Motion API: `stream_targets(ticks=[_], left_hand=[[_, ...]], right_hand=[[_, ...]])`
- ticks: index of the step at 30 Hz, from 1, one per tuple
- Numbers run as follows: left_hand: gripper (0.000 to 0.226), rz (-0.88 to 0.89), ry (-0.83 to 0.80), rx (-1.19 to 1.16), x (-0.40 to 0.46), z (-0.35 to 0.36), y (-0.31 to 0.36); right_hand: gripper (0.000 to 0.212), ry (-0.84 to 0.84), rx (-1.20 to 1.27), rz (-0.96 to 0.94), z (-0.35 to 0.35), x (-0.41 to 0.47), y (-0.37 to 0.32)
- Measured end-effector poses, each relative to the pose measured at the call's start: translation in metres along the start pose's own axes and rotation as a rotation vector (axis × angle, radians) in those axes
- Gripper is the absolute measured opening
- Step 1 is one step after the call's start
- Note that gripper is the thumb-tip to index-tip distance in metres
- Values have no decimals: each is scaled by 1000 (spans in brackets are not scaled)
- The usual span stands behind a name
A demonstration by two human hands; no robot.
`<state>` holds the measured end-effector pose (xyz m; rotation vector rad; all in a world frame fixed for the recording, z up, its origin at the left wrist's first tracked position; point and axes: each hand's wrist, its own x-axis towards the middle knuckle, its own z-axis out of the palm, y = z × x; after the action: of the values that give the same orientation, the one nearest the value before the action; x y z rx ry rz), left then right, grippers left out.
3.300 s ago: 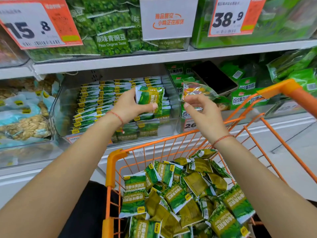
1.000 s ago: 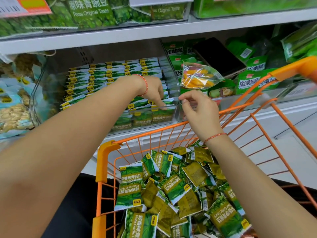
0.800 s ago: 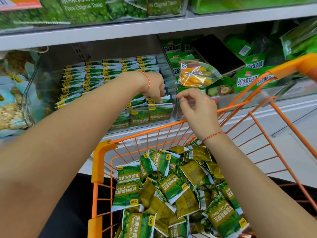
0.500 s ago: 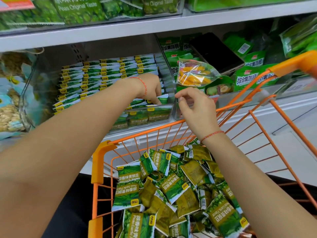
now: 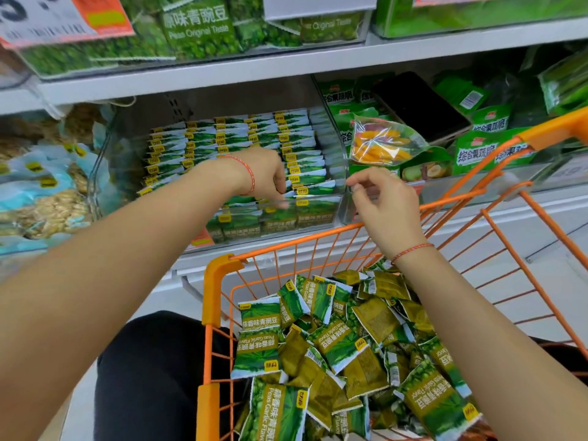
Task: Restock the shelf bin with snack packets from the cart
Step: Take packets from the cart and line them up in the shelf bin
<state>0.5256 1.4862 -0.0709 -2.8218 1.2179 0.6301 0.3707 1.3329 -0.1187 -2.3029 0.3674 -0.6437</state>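
From the head camera, we see our left hand (image 5: 264, 173) reaching into the clear shelf bin (image 5: 342, 173), fingers curled down on the front row of green pea packets (image 5: 313, 189). The rows run from 6 toward 12 o'clock, packets on edge. Our right hand (image 5: 386, 208) hovers at 3 o'clock of the bin, loosely curled, holding nothing. More packets (image 5: 337, 342) lie jumbled in the orange cart (image 5: 216, 281) at 6 o'clock.

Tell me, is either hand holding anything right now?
Right hand: nothing, fingers loosely curled. Left hand: fingers among green foil snack packets in the bin; grip unclear.
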Motion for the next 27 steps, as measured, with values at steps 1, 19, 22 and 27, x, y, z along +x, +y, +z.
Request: stream_targets(ticks=[1, 19, 22, 27], left_hand=[[35, 5, -9, 2, 0, 3, -1], [15, 100, 120, -58, -6, 5, -9], [19, 45, 89, 77, -4, 8, -7], [15, 66, -21, -62, -7, 5, -13]], right_hand=[[18, -5, -7, 0, 0, -1, 0], [18, -31, -57, -68, 0, -2, 5], [18, -27, -55, -69, -1, -2, 4], [18, -37, -58, -67, -1, -3, 4]])
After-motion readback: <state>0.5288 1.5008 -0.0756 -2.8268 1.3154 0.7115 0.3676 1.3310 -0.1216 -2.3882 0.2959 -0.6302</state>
